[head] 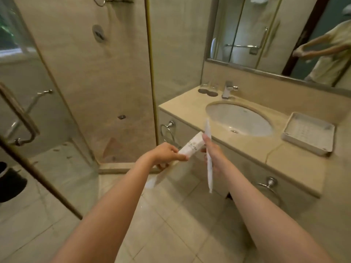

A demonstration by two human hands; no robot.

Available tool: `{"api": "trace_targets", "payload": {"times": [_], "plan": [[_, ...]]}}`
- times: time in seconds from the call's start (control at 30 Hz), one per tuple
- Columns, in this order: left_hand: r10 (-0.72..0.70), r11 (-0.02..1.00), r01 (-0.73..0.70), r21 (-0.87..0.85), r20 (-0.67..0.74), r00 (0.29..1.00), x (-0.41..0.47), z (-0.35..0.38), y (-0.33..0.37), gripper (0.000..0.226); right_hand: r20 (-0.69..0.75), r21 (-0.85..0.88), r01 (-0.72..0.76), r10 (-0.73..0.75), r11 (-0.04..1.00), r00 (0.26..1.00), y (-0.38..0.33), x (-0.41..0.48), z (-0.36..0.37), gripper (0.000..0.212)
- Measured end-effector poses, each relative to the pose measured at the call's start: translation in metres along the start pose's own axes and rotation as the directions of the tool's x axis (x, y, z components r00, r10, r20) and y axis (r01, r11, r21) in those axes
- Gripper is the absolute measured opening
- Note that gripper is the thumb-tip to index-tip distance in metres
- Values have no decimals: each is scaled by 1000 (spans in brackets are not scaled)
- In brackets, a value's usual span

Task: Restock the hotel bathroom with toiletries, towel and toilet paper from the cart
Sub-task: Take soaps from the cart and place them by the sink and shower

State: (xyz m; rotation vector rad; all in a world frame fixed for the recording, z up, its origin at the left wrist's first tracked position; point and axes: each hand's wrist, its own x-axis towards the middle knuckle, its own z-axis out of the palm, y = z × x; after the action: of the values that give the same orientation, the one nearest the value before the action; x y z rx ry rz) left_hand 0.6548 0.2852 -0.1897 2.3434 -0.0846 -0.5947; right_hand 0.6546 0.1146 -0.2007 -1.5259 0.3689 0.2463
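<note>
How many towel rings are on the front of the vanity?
2. The left towel ring hangs at the left end of the vanity; the right towel ring hangs further right, under the counter's near end. Part of the front is covered, so more may be hidden.

Hands (166, 154) (211, 151) grip a white tube (191, 146) and a packet (209, 179) (long, slim).

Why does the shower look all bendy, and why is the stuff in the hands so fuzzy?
Head view: the wide-angle lens bends and tilts straight lines like the gold shower frame. Head view: the white packet in the left hand and the long thin sachet in the right hand look smeared, probably from motion. Head view: the light is soft and dim, with no hard shadows.
</note>
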Motion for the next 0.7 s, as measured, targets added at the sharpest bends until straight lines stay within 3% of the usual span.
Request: {"api": "trace_targets", "payload": {"times": [0.1,0.33,0.7], "plan": [[-3,994,0,-109,-23,1000,55,-1,18,35,-107,187,-40,61,982,992,-10,43,-20,39],[47,978,-48,-202,-7,999,160,-8,66,38,-197,342,42,28,939,980,-41,123,-44,35],[138,933,-67,-354,178,974,283,-17,141,36,-378,377,135,19,917,926,-68,199,-101,33]]}}
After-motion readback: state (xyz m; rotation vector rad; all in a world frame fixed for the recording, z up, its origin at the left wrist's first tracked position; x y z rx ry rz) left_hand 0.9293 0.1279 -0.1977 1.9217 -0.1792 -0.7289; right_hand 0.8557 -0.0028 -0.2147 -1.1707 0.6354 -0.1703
